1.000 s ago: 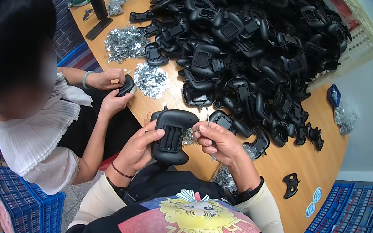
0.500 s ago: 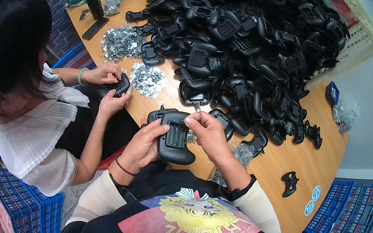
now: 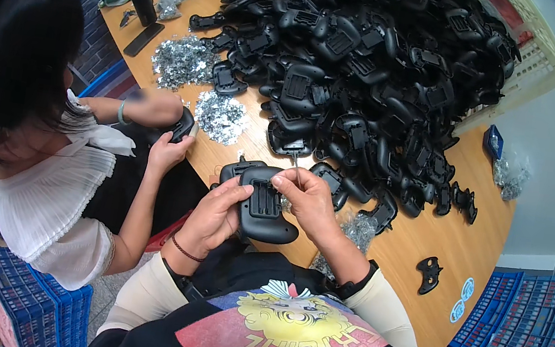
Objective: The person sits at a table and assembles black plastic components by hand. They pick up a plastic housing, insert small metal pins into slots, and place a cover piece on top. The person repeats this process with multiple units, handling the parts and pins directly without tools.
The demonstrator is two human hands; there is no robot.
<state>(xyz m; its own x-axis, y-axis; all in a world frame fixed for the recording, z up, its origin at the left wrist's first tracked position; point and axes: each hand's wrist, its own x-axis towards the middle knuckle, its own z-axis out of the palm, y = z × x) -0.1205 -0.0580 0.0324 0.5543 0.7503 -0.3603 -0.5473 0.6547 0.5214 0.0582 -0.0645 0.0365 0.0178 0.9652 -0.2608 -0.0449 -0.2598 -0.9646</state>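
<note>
My left hand [image 3: 216,211] grips a black game controller shell [image 3: 269,228], its thumb lying beside the uncovered battery compartment [image 3: 264,202]. That compartment faces up. My right hand [image 3: 309,203] pinches a thin metal tool [image 3: 297,174], perhaps tweezers, at the compartment's upper right edge; the tool's working end is hidden by my fingers. Just behind the held shell lies another black controller [image 3: 241,168], partly covered. A clear bag of small metal parts [image 3: 355,232] rests on the table beneath my right wrist.
A big heap of black controllers [image 3: 363,79] covers the table's far side. Two piles of shiny metal pieces [image 3: 220,118] lie left of it. At my left, a co-worker's hand [image 3: 169,154] holds another controller. A lone controller faceplate [image 3: 429,275] and blue crates [image 3: 521,318] are at right.
The held shell has shifted slightly to the right, with my right hand still at its upper edge. The co-worker's far hand has moved and is blurred.
</note>
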